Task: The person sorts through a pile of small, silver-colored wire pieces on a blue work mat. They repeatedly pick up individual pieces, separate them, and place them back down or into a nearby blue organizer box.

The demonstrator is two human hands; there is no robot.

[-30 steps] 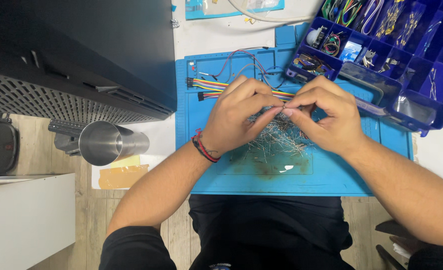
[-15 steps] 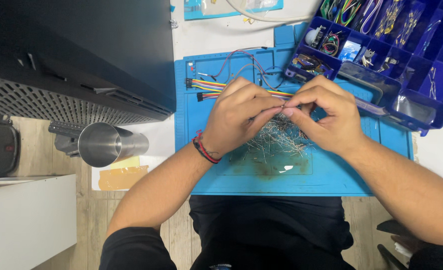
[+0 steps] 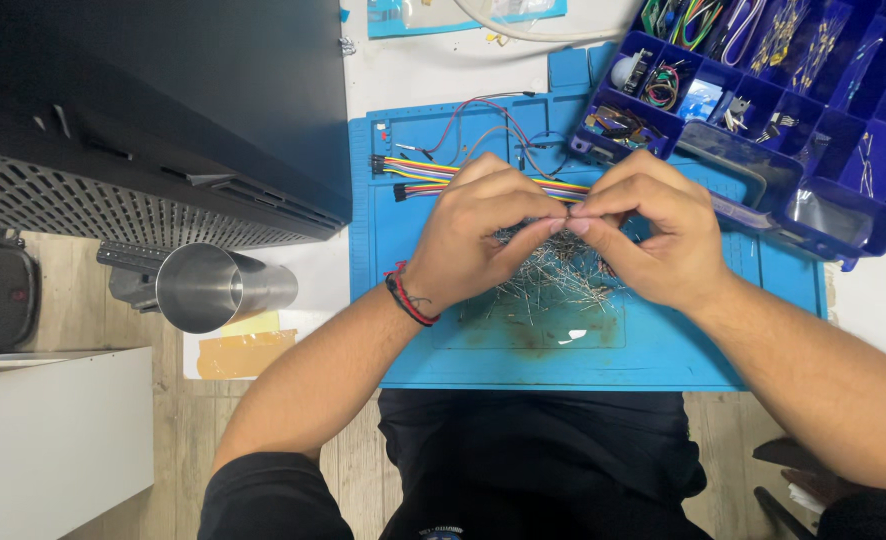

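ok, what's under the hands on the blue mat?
A heap of thin wire leads lies on the mat beneath the left hand and right hand. The hands cover the heap's upper part and whatever the fingertips pinch.

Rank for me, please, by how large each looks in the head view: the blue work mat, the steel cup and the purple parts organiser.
1. Blue work mat
2. Purple parts organiser, partly cut off by the frame
3. Steel cup

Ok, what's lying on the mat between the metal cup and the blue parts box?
In the head view, both hands, left and right, pinch fingertips together over a pile of thin wire pieces, with rainbow ribbon cable behind them.
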